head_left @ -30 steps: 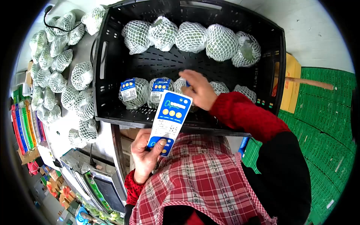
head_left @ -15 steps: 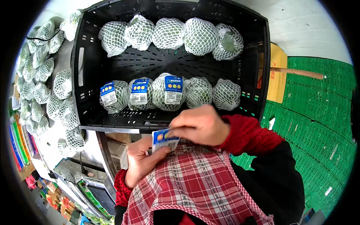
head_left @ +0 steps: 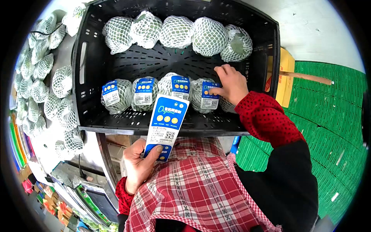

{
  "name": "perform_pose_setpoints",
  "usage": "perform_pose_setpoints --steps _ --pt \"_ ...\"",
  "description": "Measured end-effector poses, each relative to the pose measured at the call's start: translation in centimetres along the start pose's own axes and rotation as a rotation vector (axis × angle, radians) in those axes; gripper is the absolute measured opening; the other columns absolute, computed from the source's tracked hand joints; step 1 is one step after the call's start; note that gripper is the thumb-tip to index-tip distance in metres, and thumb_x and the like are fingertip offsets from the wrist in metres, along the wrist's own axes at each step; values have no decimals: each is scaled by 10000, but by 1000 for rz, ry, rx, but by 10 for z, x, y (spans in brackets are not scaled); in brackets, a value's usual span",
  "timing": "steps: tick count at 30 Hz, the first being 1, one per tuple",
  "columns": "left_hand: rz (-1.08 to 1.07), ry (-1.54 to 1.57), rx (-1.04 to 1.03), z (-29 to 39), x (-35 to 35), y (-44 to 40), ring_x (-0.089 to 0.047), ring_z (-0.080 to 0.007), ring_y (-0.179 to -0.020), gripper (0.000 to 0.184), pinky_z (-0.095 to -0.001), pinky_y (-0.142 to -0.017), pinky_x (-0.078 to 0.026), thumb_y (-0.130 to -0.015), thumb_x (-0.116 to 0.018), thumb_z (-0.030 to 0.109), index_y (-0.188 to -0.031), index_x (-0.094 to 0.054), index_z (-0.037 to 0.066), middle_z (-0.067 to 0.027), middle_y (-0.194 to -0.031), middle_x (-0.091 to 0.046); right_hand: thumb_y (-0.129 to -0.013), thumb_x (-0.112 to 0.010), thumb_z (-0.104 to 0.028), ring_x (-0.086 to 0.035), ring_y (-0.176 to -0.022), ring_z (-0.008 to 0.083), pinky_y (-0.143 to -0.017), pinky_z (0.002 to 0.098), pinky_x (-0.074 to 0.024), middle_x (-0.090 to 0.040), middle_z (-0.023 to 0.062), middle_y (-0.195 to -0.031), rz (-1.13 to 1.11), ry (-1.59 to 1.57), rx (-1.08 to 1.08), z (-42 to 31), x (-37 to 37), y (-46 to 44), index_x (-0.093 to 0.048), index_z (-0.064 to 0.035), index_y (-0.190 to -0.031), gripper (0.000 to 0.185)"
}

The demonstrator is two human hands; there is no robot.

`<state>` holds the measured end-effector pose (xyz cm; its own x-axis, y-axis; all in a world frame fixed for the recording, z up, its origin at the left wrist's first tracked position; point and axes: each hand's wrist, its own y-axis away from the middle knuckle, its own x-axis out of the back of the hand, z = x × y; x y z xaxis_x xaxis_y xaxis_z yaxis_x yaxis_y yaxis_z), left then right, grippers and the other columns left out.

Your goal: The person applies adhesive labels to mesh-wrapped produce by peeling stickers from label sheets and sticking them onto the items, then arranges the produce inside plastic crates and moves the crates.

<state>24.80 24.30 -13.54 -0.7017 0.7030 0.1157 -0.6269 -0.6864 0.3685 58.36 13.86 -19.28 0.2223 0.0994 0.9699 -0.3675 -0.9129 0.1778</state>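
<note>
My left hand (head_left: 140, 164) pinches a strip of blue-and-white labels (head_left: 167, 120) in front of the black crate (head_left: 170, 63). Inside, net-wrapped green produce lies in two rows. In the near row, the left items each carry a label, and my right hand (head_left: 231, 86) is at the fourth one (head_left: 198, 86), its thumb against the label (head_left: 210, 94) on it. The fingers of that hand are spread apart. It partly covers the fifth item (head_left: 227, 106). No labels show on the far row (head_left: 176, 31).
More net-wrapped produce (head_left: 62, 81) is piled on the surface left of the crate. A yellow carton (head_left: 286, 87) and a wooden stick (head_left: 307, 77) are at the right, beside green slatted panels (head_left: 324, 120). A dark-screened device (head_left: 101, 199) stands at lower left.
My right hand has moved from the label strip into the crate, to the fourth near item, which now bears a label. The strip in my left hand now stands up more fully in view.
</note>
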Motion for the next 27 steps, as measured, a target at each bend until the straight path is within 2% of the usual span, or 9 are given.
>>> perform_pose_setpoints --steps 6,10,13,16,18,20,22,24,27 --pt "-106 -13 -87 9 1 3 -528 -90 -590 125 -271 -532 -400 -793 -766 -6 -748 -650 -13 -50 -645 -587 -856 -657 -448 -523 -1187 373 -996 472 -406 -561 213 -1259 210 -195 280 -17 -105 5 -515 30 -1288 660" --pt "-140 -33 -92 6 15 12 -521 -84 -595 139 -258 -538 -392 -805 -766 9 -735 -646 6 -45 -660 -585 -896 -601 -414 -492 -1231 395 -1038 500 -363 -525 233 -1327 -7 -261 275 -19 -70 -18 -525 22 -1299 598" --pt "-116 20 -89 2 14 12 -520 -82 -600 129 -256 -542 -393 -812 -762 10 -749 -650 8 -38 -664 -582 -943 -556 -315 -567 -1136 375 -997 449 -405 -613 194 -1219 234 -494 396 -81 -2 -59 -614 8 -1182 405" --pt "-57 20 -138 5 19 15 -523 -88 -614 112 -256 -548 -395 -818 -759 15 -770 -657 10 -33 -683 -581 -949 -522 -272 -624 -1034 320 -860 424 -476 -680 118 -1090 -358 -216 421 -132 -18 -89 -639 -59 -1112 293" --pt "-4 31 -200 8 23 16 -536 -97 -649 86 -258 -564 -402 -827 -759 26 -816 -675 11 -31 -724 -590 -964 -492 -288 -641 -973 322 -784 426 -492 -689 112 -1058 -24 -185 643 -122 -77 -82 -667 -72 -1052 291" --pt "10 -31 -232 10 24 16 -542 -98 -688 91 -254 -597 -422 -838 -756 42 -854 -676 2 -40 -782 -600 -1016 -433 -329 -645 -1015 246 -832 434 -496 -694 97 -1120 -596 -156 212 -128 -13 -100 -658 -69 -1134 364" --pt "104 -6 -227 8 20 15 -551 -99 -708 96 -248 -627 -439 -849 -748 48 -876 -675 -7 -51 -836 -606 -1021 -449 -382 -629 -999 176 -861 384 -499 -672 107 -1180 -521 -889 -2 -106 34 -87 -613 -32 -1237 443" --pt "74 -16 -188 4 25 11 -587 -119 -771 96 -253 -675 -463 -857 -741 51 -916 -685 -1 -68 -920 -627 -974 -595 -316 -613 -954 135 -837 324 -506 -664 104 -1156 -521 -1484 248 -105 59 -64 -606 14 -1236 422" --pt "79 -159 -303 9 19 3 -606 -236 -968 155 -341 -824 -487 -772 -766 15 -910 -696 13 -150 -1106 -600 -822 -765 -68 -640 -887 124 -767 297 -520 -681 75 -1017 -384 -1107 350 -125 70 -26 -637 -10 -1136 344"
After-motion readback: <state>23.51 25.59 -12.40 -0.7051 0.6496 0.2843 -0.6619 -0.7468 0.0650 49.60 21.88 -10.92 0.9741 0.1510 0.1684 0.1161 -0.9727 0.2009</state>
